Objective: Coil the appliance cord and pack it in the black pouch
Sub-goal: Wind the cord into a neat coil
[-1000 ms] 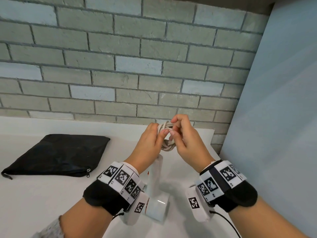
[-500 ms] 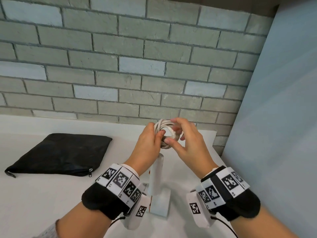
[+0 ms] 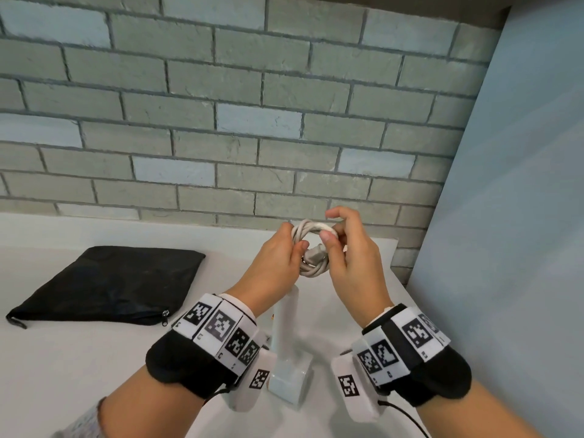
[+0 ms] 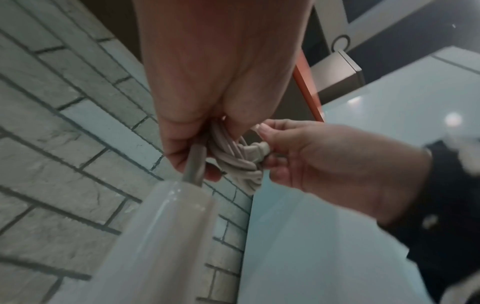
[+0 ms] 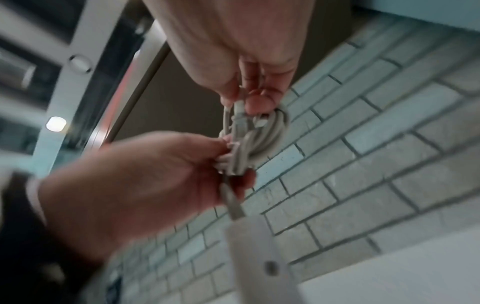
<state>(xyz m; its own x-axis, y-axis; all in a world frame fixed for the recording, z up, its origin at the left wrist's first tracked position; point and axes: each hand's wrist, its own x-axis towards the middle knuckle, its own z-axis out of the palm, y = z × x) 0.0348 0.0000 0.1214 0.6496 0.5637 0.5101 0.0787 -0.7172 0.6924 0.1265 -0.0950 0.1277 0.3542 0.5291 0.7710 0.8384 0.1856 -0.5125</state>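
Above the bench's far right corner, the left hand (image 3: 278,260) grips the coiled white cord (image 3: 311,230) so its loops stay together, the right hand (image 3: 350,257) pinches the plug end, apparently tucking it in, and the black pouch (image 3: 110,284) lies zipped near the left edge.

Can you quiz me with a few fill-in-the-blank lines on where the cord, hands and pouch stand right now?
1. The coiled white cord is held by ____ hands.
2. The black pouch lies on the white ____.
3. The pouch sits on the ____ hand's side.
4. The wall behind the hands is made of ____.

Missing words: both; table; left; brick
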